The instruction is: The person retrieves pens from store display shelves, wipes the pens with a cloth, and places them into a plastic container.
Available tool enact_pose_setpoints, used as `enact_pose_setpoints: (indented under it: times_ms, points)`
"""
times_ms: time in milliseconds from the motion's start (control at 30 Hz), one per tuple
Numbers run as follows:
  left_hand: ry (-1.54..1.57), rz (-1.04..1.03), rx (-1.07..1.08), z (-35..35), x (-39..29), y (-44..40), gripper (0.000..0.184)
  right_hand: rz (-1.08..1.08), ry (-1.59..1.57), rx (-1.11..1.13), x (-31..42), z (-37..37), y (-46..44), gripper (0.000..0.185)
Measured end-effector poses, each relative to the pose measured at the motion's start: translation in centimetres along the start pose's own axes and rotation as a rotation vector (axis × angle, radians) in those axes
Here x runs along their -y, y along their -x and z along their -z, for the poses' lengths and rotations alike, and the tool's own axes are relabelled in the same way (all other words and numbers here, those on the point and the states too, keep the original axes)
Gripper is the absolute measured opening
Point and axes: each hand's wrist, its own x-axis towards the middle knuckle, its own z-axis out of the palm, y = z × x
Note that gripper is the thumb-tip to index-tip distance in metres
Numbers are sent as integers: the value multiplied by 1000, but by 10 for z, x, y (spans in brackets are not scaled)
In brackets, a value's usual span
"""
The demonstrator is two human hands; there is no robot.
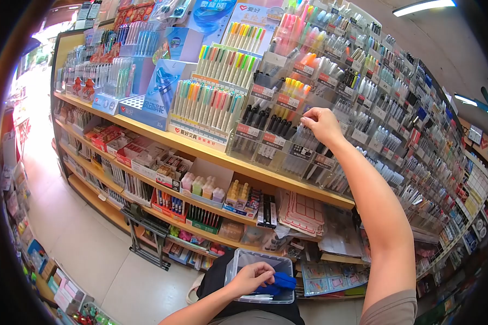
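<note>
My right hand (pixel 321 124) is raised to the clear tiered pen rack (pixel 314 158), its fingers pinched together at a compartment of pens. What lies between those fingertips is too small to make out. Down at my lap, my left hand (pixel 253 278) is over a clear plastic box (pixel 236 264), fingers curled beside a bright blue object (pixel 283 283). Whether the hand grips anything is hidden. A few slim white pens (pixel 256 297) lie at the bottom of the box. Black-capped pens (pixel 281 126) and yellow-topped pens (pixel 295 88) fill compartments left of my right hand.
Displays of coloured highlighters (pixel 209 103) and a blue carton (pixel 165 89) stand on the wooden shelf (pixel 141 124). Lower shelves hold boxed stationery. A black folding stand (pixel 149 235) is on the tiled floor (pixel 106 238) at left. Goods line the aisle's left side.
</note>
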Motion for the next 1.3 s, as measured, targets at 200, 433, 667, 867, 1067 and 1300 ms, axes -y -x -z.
enact_pose_setpoints:
  times_ms: [200,433,667,867,1067,1300]
  points:
    - [51,-61,-100,1,-5,3,16,196,172,-279,4,-6,17,26]
    - [219,-228,-303,5,-3,0,16,115,-48,431,39,-37,224,17]
    - [132,-222,-272,-4,5,-6,14,79,204,861,3,-106,394,26]
    - [-38,-161,-366,-2,6,-11,13,-409,-551,336,-17,-91,372,19]
    - [-313,-21,-310,8,14,-16,15,-1041,-1505,-13,-38,-35,344,19]
    - [-696,118,-191,-1,-3,-8,20,-947,-1694,-285,-28,59,297,31]
